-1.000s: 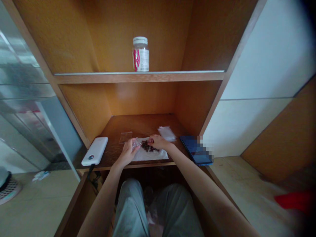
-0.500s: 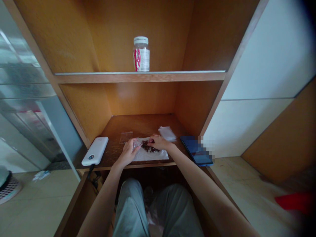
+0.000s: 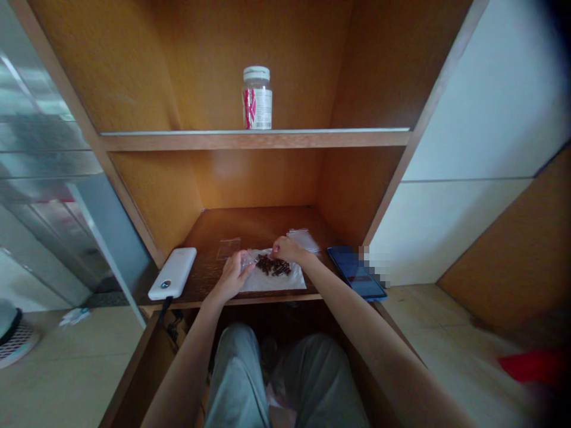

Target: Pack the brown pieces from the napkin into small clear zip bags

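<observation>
A pile of small dark brown pieces (image 3: 273, 266) lies on a white sheet (image 3: 285, 283) at the front of the lower shelf. My left hand (image 3: 232, 276) is closed round a clear plastic bag (image 3: 247, 260) at the left side of the pile. At the pile's upper right edge is my right hand (image 3: 288, 249), its fingers drawn together; whatever they may pinch is too small to make out. Behind my right hand lies a stack of clear bags (image 3: 304, 239), and a single flat clear bag (image 3: 229, 247) rests behind my left hand.
A white power bank (image 3: 173, 273) with a black cable sits at the shelf's left. To the right lies a dark phone (image 3: 355, 272). One capped bottle (image 3: 257, 100) stands on the upper shelf (image 3: 178, 141). My knees are below the front edge.
My right hand has shifted slightly right and up from the middle of the pile, so more of the brown pieces show. My left hand keeps its hold on the bag.
</observation>
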Available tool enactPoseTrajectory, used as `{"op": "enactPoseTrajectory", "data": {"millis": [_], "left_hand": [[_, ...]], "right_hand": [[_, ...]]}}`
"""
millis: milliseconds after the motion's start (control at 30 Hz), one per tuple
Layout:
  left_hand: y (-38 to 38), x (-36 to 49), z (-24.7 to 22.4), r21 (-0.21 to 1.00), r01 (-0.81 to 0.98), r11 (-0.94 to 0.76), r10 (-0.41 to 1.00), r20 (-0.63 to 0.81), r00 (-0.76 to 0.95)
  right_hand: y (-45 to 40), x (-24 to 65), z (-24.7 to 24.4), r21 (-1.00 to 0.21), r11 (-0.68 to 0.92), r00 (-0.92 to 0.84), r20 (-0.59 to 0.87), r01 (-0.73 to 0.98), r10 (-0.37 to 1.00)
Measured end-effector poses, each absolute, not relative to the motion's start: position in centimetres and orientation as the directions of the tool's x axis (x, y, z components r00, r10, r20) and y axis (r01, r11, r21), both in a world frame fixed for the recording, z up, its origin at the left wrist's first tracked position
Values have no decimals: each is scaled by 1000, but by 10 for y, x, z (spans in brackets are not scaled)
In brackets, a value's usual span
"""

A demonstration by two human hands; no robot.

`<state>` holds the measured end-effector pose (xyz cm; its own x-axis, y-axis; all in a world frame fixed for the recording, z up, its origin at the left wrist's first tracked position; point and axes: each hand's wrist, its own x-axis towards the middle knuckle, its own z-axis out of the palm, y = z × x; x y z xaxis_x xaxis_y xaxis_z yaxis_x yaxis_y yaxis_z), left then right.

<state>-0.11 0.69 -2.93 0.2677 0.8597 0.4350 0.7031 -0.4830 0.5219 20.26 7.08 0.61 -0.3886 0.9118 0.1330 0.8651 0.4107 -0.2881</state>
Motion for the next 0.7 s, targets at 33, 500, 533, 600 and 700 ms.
{"op": "enactPoseTrajectory", "data": {"millis": [33,500,533,600,700], "left_hand": [[7,-1,-29,520,704,-485,859,434,271],[5,-1,-29,537,704,-465,869,427,248],[5,-1,-29,538,704,-464,870,426,247],[5,0,-28,538,707,-459,872,424,244],[4,0,-26,541,702,-463,870,427,245]], "right_hand": [[71,200,6,-275,405,-387,119,872,914],[56,180,21,-818,442,-431,271,368,861],[55,177,21,-819,445,-447,267,361,854],[54,173,20,-801,463,-462,270,379,845],[54,171,19,-761,507,-519,266,403,812]]}}
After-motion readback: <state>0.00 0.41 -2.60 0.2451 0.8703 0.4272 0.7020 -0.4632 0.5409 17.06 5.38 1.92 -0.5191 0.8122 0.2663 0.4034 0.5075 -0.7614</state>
